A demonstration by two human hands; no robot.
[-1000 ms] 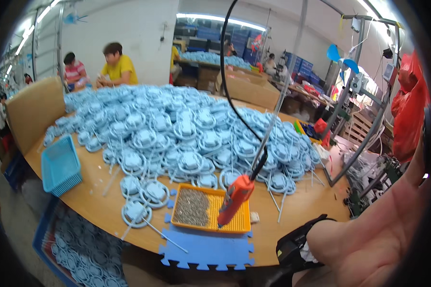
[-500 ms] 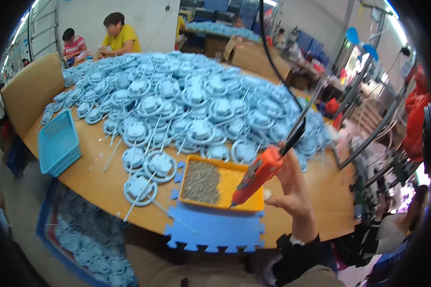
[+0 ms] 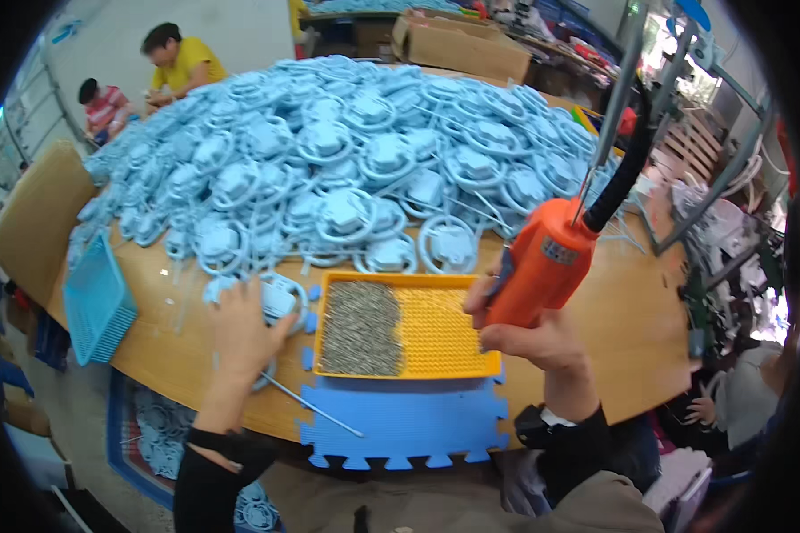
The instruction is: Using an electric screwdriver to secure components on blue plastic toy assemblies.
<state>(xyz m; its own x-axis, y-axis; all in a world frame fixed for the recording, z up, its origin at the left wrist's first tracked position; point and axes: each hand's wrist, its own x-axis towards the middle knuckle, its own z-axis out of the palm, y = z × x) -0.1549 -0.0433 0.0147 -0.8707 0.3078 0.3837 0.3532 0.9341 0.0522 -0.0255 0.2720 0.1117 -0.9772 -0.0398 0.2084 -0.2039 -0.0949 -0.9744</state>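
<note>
The right hand [image 3: 547, 345] was wrapped around 1 orange electric screwdriver [image 3: 538, 266], its label [image 3: 560, 251] too blurred to read, by the yellow tray [image 3: 444, 329]. The left hand [image 3: 242, 327] was at a blue ring-shaped part [image 3: 281, 298] left of the tray; whether it pinched anything, I could not tell.

- Orange, rounded, plastic-bodied electric screwdriver [image 3: 542, 266]: gripped in the right hand [image 3: 535, 338], in the air at the right end of the yellow plastic tray [image 3: 444, 330]. It leans with its top toward the right, where a thick black cable leaves it; the lower tip is hidden.
- Pale blue, ring-shaped plastic part with a raised centre [image 3: 281, 297]: on the wooden tabletop [image 3: 636, 346], just left of the tray, partly covered by the left hand [image 3: 243, 329]. The blur leaves it unclear whether the fingers grip it or merely touch it.
- Thin, straight, pale blue plastic stem [image 3: 313, 408]: slants down rightward, below the ring-shaped part.
</note>
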